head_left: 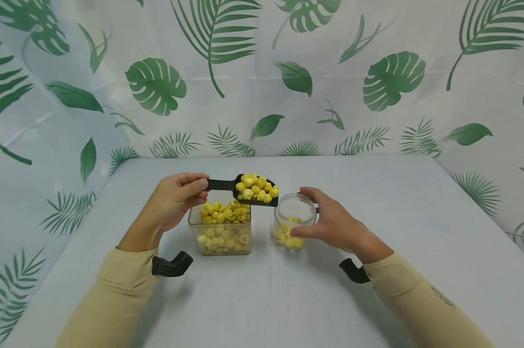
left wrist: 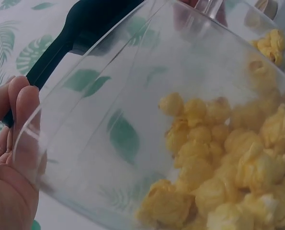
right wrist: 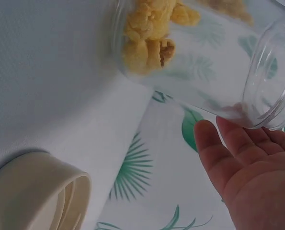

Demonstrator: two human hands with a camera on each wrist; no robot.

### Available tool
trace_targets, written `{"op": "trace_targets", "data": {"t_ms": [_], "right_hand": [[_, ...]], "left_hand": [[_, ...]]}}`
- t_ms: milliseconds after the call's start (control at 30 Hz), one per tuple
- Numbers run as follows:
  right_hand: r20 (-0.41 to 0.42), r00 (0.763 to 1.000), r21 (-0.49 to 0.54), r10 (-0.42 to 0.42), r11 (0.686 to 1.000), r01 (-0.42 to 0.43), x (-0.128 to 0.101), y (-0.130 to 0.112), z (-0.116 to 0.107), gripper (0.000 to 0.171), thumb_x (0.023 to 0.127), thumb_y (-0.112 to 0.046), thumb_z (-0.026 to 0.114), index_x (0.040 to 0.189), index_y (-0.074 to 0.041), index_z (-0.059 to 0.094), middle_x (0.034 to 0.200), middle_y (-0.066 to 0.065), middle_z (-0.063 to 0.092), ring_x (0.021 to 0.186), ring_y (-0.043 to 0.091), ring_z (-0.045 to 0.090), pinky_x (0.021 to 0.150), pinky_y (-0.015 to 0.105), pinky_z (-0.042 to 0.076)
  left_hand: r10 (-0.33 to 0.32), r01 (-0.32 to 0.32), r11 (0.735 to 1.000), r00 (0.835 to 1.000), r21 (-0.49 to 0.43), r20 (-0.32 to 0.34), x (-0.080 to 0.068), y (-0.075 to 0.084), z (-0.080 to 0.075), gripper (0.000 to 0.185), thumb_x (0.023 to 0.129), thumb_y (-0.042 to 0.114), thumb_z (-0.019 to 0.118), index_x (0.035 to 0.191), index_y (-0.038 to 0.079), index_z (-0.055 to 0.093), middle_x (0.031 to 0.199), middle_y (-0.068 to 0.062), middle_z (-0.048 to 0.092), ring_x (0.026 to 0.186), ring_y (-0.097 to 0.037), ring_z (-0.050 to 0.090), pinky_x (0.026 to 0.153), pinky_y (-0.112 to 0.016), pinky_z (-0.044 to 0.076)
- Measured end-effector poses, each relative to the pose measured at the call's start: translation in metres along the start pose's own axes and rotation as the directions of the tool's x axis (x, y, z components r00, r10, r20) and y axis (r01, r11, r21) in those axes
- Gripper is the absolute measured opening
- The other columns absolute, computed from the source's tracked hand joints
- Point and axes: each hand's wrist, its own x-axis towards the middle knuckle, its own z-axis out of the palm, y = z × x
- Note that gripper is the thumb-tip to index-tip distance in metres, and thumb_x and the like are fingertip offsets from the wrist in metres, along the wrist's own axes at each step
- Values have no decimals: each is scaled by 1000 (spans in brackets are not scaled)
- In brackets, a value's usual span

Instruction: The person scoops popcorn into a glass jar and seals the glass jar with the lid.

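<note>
My left hand [head_left: 202,187] pinches the handle of a black scoop [head_left: 227,184] heaped with yellow popcorn [head_left: 257,187]. The scoop hangs level above the right edge of a square clear container [head_left: 220,227], which is nearly full of popcorn. In the left wrist view the scoop handle [left wrist: 56,52] shows behind the container wall [left wrist: 108,96], with my fingers [left wrist: 17,110] on it. My right hand [head_left: 300,211] holds a round clear jar [head_left: 293,212] just right of the container, thumb in front and fingers at its rim. The jar [right wrist: 204,62] has a little popcorn [right wrist: 147,33] at its bottom and no lid.
Both containers stand on a pale grey table [head_left: 375,217] closed in at the back and sides by a white curtain with green leaves [head_left: 157,87]. A cream round lid [right wrist: 37,191] lies on the table near my right wrist, seen only in the right wrist view.
</note>
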Motion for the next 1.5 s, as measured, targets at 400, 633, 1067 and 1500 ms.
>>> {"op": "trace_targets", "data": {"t_ms": [400, 633, 1067, 1500], "right_hand": [[31, 999, 53, 23, 998, -24, 3, 4, -1, 99, 78, -33, 88, 152, -3, 30, 147, 18, 44, 126, 40, 50, 102, 55, 44], [39, 999, 46, 26, 999, -28, 3, 6, -1, 99, 79, -35, 87, 152, -3, 30, 150, 17, 41, 131, 39, 46, 105, 56, 41], [42, 999, 27, 33, 999, -34, 3, 7, 0, 100, 78, -37, 88, 153, -4, 30, 150, 17, 41, 132, 37, 45, 105, 57, 41], [41, 999, 67, -6, 998, 3, 2, 9, -3, 97, 80, -32, 87, 152, -3, 30, 149, 17, 42, 126, 37, 51, 101, 54, 45]], "left_hand": [[-16, 15, 993, 1000, 120, 6, 12, 8, 18, 40, 104, 8, 56, 135, -16, 48, 92, -3, 63, 81, -9, 64, 80, -24, 56], [-38, 36, 991, 999, 126, 14, 18, 11, 29, 36, 102, 7, 59, 130, -14, 52, 89, -3, 66, 78, -10, 66, 79, -24, 57], [-59, 52, 984, 998, 171, 36, 24, 15, 42, 34, 100, 7, 62, 128, -12, 58, 96, -11, 66, 79, -13, 66, 80, -29, 58], [-75, 67, 981, 997, 182, 34, 28, 18, 45, 31, 99, 7, 64, 125, -10, 60, 95, -9, 67, 79, -14, 67, 79, -30, 58]]}}
